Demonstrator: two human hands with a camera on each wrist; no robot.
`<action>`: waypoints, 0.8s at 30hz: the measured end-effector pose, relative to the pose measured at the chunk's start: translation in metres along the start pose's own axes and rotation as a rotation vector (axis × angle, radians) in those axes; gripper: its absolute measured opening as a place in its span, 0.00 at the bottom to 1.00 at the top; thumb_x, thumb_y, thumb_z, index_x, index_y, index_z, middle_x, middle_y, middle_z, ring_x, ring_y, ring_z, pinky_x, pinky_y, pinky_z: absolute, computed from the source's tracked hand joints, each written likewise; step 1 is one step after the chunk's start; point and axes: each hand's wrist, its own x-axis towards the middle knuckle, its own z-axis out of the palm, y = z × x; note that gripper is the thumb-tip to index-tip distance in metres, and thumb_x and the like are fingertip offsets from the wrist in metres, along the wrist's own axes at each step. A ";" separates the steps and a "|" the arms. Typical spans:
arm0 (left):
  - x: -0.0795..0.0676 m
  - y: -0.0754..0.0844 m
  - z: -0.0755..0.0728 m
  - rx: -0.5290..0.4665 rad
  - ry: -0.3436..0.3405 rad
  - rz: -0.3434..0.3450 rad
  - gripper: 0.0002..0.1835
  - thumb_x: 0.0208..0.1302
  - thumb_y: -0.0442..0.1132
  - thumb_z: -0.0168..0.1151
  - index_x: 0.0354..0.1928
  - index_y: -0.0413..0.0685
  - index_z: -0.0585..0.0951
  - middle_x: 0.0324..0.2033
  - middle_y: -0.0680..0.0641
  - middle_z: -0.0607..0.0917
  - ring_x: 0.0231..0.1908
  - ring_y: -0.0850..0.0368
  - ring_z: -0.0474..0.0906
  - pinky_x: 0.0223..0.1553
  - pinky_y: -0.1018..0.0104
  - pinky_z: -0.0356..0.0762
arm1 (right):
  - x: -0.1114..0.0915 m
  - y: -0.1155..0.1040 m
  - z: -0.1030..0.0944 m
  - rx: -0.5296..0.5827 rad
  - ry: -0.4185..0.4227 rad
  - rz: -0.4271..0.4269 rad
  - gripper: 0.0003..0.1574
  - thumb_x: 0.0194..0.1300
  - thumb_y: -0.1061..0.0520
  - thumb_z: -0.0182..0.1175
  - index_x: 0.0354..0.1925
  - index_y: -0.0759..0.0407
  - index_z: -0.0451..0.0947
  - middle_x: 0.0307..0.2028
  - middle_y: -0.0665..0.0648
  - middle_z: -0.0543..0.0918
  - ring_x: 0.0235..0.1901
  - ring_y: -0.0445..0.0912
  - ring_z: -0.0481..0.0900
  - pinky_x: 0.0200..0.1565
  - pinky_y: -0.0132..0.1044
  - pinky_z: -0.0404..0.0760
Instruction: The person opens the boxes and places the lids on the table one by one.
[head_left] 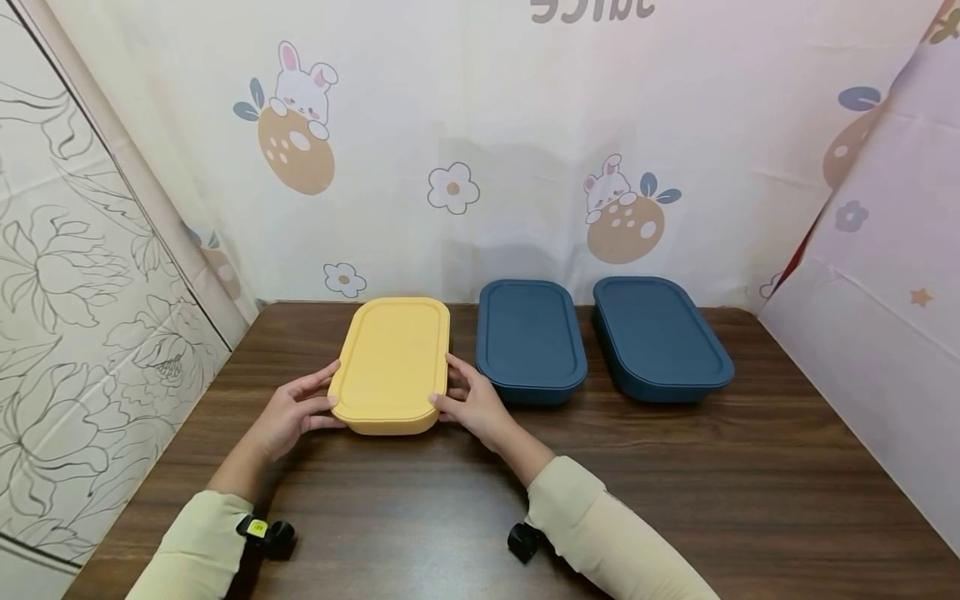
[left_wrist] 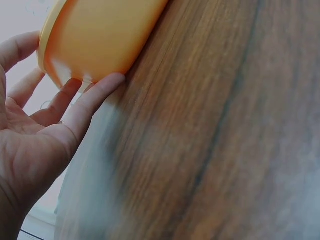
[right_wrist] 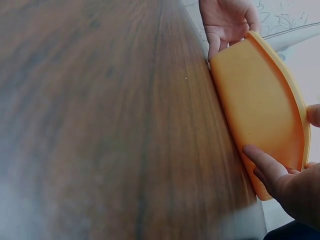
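Observation:
A yellow lidded lunch box [head_left: 393, 358] lies on the brown table, its lid on and its long sides running away from me. At its near left corner my left hand [head_left: 288, 417] holds it, thumb on the lid's edge and fingers spread along the side. On the opposite side, my right hand [head_left: 476, 404] holds the near right corner, its thumb at the lid's rim. From the left wrist, fingertips show against the yellow wall [left_wrist: 100, 40] low near the table. In the right wrist view both hands touch the box [right_wrist: 255, 95], whose base appears to meet the tabletop.
Two dark blue lidded lunch boxes stand to the right, one [head_left: 531, 333] close to the right hand and another [head_left: 660, 333] farther right. Behind the wooden table [head_left: 420, 517] hangs a printed curtain [head_left: 510, 108]; patterned panels flank both sides.

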 end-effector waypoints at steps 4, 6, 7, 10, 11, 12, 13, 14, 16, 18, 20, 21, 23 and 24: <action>-0.001 -0.001 0.002 -0.005 -0.006 0.010 0.34 0.67 0.27 0.58 0.73 0.38 0.57 0.56 0.52 0.75 0.49 0.58 0.80 0.43 0.52 0.82 | -0.003 0.000 -0.001 -0.004 -0.001 -0.005 0.48 0.65 0.62 0.65 0.75 0.51 0.53 0.67 0.63 0.66 0.57 0.56 0.76 0.47 0.52 0.81; -0.002 -0.001 0.002 -0.007 -0.015 0.020 0.34 0.67 0.27 0.58 0.73 0.37 0.57 0.55 0.53 0.75 0.49 0.58 0.80 0.43 0.52 0.82 | -0.004 0.000 -0.001 -0.003 -0.001 -0.008 0.48 0.65 0.62 0.65 0.75 0.52 0.53 0.67 0.64 0.66 0.56 0.56 0.76 0.47 0.52 0.81; -0.002 -0.002 0.003 -0.010 -0.021 0.025 0.35 0.67 0.27 0.58 0.73 0.37 0.57 0.55 0.53 0.76 0.49 0.58 0.80 0.43 0.52 0.82 | -0.005 0.000 -0.001 -0.003 0.000 -0.007 0.48 0.65 0.62 0.65 0.75 0.52 0.53 0.67 0.64 0.66 0.56 0.56 0.76 0.47 0.52 0.81; -0.003 -0.002 0.003 -0.020 -0.029 0.038 0.35 0.67 0.26 0.58 0.72 0.36 0.57 0.55 0.53 0.76 0.49 0.57 0.80 0.43 0.51 0.82 | -0.005 0.000 -0.003 0.005 -0.002 -0.005 0.48 0.64 0.63 0.65 0.75 0.53 0.53 0.67 0.64 0.66 0.56 0.55 0.77 0.47 0.52 0.82; -0.003 -0.003 0.004 -0.022 -0.030 0.038 0.35 0.67 0.26 0.58 0.72 0.36 0.56 0.55 0.54 0.77 0.49 0.58 0.80 0.43 0.51 0.82 | -0.005 0.000 -0.003 0.008 -0.004 -0.004 0.48 0.64 0.63 0.65 0.75 0.54 0.52 0.67 0.64 0.66 0.56 0.55 0.77 0.47 0.52 0.82; -0.003 -0.003 0.004 -0.024 -0.031 0.036 0.35 0.67 0.26 0.58 0.72 0.36 0.56 0.55 0.54 0.77 0.49 0.58 0.80 0.43 0.51 0.82 | -0.005 -0.001 -0.003 0.010 -0.006 -0.001 0.48 0.64 0.64 0.65 0.76 0.54 0.52 0.67 0.65 0.66 0.56 0.55 0.77 0.47 0.53 0.81; -0.003 -0.003 0.004 -0.024 -0.028 0.033 0.35 0.67 0.26 0.58 0.72 0.36 0.57 0.55 0.54 0.76 0.49 0.57 0.80 0.43 0.51 0.82 | -0.005 -0.001 -0.004 0.012 -0.010 0.000 0.49 0.64 0.64 0.64 0.76 0.55 0.52 0.67 0.65 0.66 0.56 0.56 0.77 0.47 0.53 0.81; -0.003 -0.003 0.004 -0.022 -0.023 0.029 0.35 0.67 0.27 0.58 0.73 0.36 0.57 0.55 0.53 0.76 0.49 0.57 0.80 0.43 0.51 0.82 | -0.006 -0.001 -0.004 0.012 -0.015 0.000 0.49 0.64 0.65 0.64 0.76 0.56 0.51 0.66 0.66 0.66 0.56 0.56 0.77 0.47 0.54 0.81; -0.004 -0.003 0.005 -0.016 -0.020 0.019 0.35 0.67 0.27 0.59 0.73 0.37 0.57 0.56 0.52 0.75 0.50 0.57 0.80 0.44 0.52 0.82 | -0.006 -0.001 -0.005 0.009 -0.022 0.000 0.49 0.64 0.66 0.63 0.75 0.58 0.51 0.66 0.67 0.66 0.55 0.57 0.77 0.47 0.55 0.80; -0.004 -0.003 0.005 -0.007 -0.018 0.013 0.35 0.67 0.28 0.59 0.73 0.38 0.58 0.57 0.51 0.74 0.50 0.57 0.80 0.44 0.52 0.82 | -0.007 -0.001 -0.005 0.009 -0.024 0.000 0.48 0.64 0.66 0.63 0.75 0.59 0.51 0.66 0.67 0.66 0.55 0.57 0.77 0.47 0.55 0.80; -0.004 -0.003 0.005 0.001 -0.016 0.010 0.35 0.67 0.28 0.59 0.73 0.39 0.58 0.57 0.50 0.74 0.50 0.57 0.80 0.44 0.52 0.82 | -0.007 -0.001 -0.005 0.010 -0.021 -0.001 0.48 0.64 0.66 0.64 0.75 0.58 0.51 0.66 0.67 0.66 0.54 0.57 0.77 0.47 0.54 0.81; -0.005 -0.003 0.006 0.003 -0.016 0.009 0.35 0.67 0.28 0.59 0.73 0.39 0.58 0.57 0.49 0.73 0.50 0.57 0.80 0.44 0.52 0.82 | -0.008 -0.001 -0.005 0.011 -0.017 -0.002 0.48 0.64 0.65 0.64 0.75 0.57 0.52 0.66 0.66 0.67 0.54 0.57 0.77 0.47 0.54 0.81; -0.005 -0.003 0.006 0.003 -0.018 0.009 0.35 0.67 0.28 0.59 0.73 0.39 0.58 0.57 0.49 0.73 0.50 0.57 0.79 0.44 0.52 0.82 | -0.010 -0.001 -0.005 0.012 -0.011 -0.006 0.48 0.64 0.64 0.64 0.75 0.55 0.52 0.66 0.65 0.67 0.55 0.56 0.77 0.46 0.53 0.81; -0.005 -0.003 0.007 0.001 -0.019 0.009 0.35 0.67 0.28 0.59 0.73 0.38 0.58 0.57 0.49 0.74 0.50 0.57 0.79 0.44 0.52 0.82 | -0.011 -0.001 -0.005 0.014 -0.008 -0.010 0.48 0.64 0.64 0.65 0.75 0.54 0.53 0.66 0.65 0.67 0.55 0.56 0.77 0.46 0.52 0.82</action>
